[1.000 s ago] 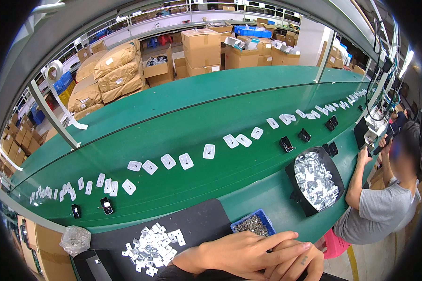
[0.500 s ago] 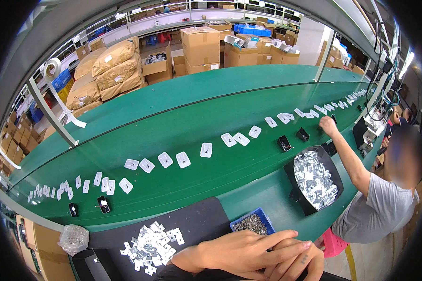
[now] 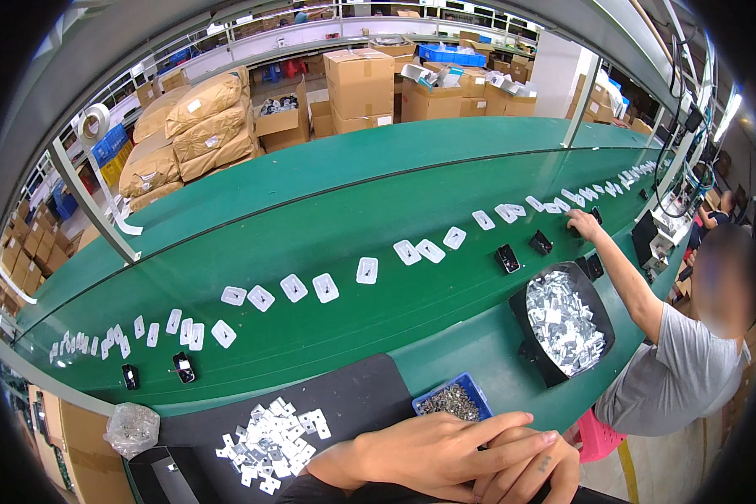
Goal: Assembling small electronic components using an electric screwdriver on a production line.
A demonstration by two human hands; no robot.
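Observation:
My left hand (image 3: 433,454) lies across my right hand (image 3: 550,470) at the bottom edge, just in front of the blue bin (image 3: 477,391) of small metal parts. The left fingers stretch out flat over the right hand, holding nothing I can see. On the right hand the knuckles and part of the fingers show, but the left hand covers the fingertips. Left of my wrist, a loose pile of flat white-and-grey pieces with holes (image 3: 269,441) rests on a black mat (image 3: 357,386).
Small white trays (image 3: 326,287) and black boxes (image 3: 184,367) ride a green belt (image 3: 311,336). At right a co-worker's hand (image 3: 581,223) reaches over it, beyond a black bin of metal plates (image 3: 563,323). A clear bag (image 3: 132,427) and black tray (image 3: 151,477) sit lower left.
The trays and boxes on the belt have shifted slightly left. The co-worker's hand has moved a little left, away from a black box. My hands have stayed still.

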